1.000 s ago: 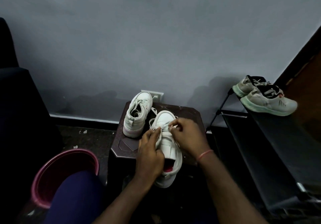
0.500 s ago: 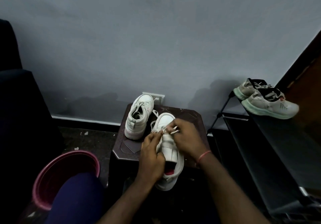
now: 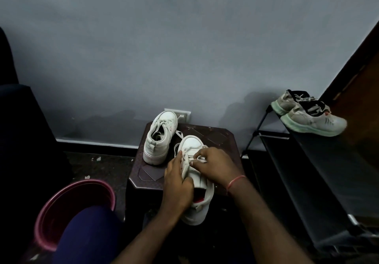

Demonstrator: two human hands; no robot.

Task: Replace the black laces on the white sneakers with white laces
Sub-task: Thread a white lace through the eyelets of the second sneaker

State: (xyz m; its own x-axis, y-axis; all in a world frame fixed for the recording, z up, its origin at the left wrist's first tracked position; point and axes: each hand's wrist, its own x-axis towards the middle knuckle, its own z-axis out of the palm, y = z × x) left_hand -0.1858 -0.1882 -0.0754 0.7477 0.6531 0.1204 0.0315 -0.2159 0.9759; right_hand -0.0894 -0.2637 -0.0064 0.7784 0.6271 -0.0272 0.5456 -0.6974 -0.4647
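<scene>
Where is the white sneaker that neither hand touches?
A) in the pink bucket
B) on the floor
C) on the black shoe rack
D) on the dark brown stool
D: the untouched white sneaker stands on the dark brown stool; the left hand grips the other white sneaker, the right hand pinches its white lace.

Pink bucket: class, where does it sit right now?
Head view, lower left: the bucket stands on the floor, left of the stool, beside the knee.

Matt white, seemingly leather sneaker (image 3: pixel 198 183); glossy dark plastic stool (image 3: pixel 217 140).
</scene>
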